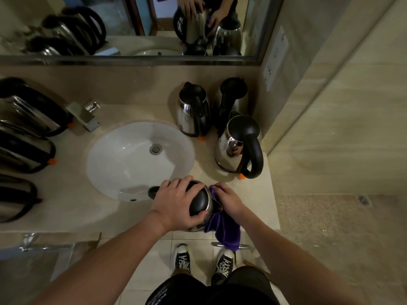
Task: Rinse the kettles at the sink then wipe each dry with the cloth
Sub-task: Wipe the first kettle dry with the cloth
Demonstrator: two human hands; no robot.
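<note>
Between the hands, the kettle (201, 200) is gripped by the left hand (176, 203) while the right hand (229, 200) presses the purple cloth (224, 232) against it.

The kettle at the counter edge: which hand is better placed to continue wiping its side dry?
The right hand. It already presses the purple cloth against the side of the kettle, beside the spout. The left hand lies over the black lid and steadies it, so it should stay there.

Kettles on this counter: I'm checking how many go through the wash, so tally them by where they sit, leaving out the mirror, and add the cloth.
Kettles left of the sink: 3
Kettles right of the sink: 3
Kettle in hand: 1
Cloth: 1
Total: 8
</note>
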